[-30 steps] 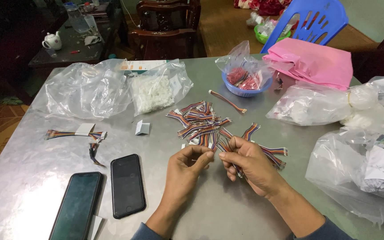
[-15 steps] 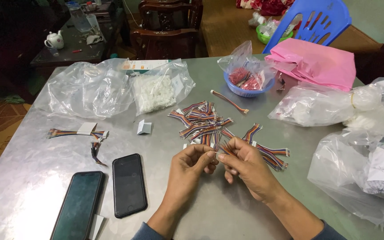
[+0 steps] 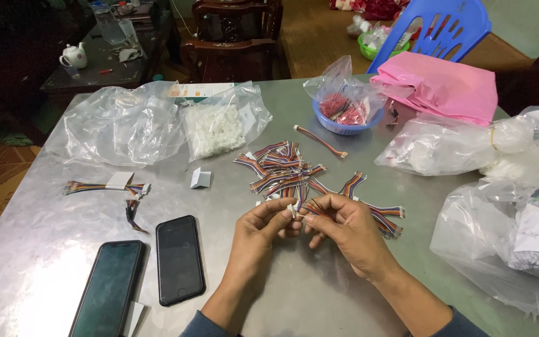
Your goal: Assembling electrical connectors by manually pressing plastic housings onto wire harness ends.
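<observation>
My left hand [image 3: 258, 229] and my right hand [image 3: 345, 229] meet fingertip to fingertip over the grey metal table [image 3: 319, 293]. Between them they pinch a short multicoloured ribbon cable [image 3: 297, 209] with a small white connector at its end. Just beyond my fingers lies a loose pile of several similar rainbow ribbon cables [image 3: 282, 170], some trailing to the right of my right hand [image 3: 387, 218]. One single cable [image 3: 320, 140] lies apart, near the blue bowl.
Two dark phones [image 3: 179, 259] [image 3: 107, 289] lie at front left. A bundle of cables with a white tag [image 3: 110, 185] sits at left. Clear plastic bags [image 3: 120, 122] [image 3: 219, 125] [image 3: 513, 237], a blue bowl of red parts [image 3: 346, 115] and a pink bag [image 3: 444, 84] ring the table. Chairs stand beyond.
My hands stay together on the cable, shifting slightly as the fingers work at its connector end. Nothing else on the table has moved.
</observation>
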